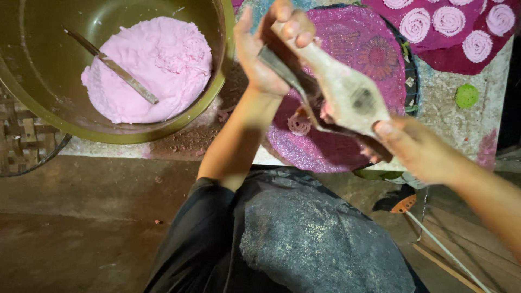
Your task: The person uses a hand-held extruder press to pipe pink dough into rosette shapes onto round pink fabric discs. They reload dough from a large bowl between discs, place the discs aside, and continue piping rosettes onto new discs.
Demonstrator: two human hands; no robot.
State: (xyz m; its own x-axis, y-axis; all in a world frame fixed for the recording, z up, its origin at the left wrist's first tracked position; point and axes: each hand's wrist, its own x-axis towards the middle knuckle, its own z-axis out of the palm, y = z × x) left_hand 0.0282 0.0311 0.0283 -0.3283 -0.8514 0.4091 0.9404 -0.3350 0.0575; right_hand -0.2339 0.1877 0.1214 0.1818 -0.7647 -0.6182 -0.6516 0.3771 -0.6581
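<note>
Both hands, right hand (420, 149) and left hand (271, 49), clamped around pale wooden mould (347, 89) above purple mat (331, 146).

Stained slab (445, 116) under green bowl (32, 92) (pink dough), round mat (374, 49).

Pink dough (149, 68) in olive-green bowl (49, 108); magenta flower-patterned mat (369, 54).

A green bowl (32, 97) holds pink dough (157, 65) (metal strip (111, 66) on top).
</note>
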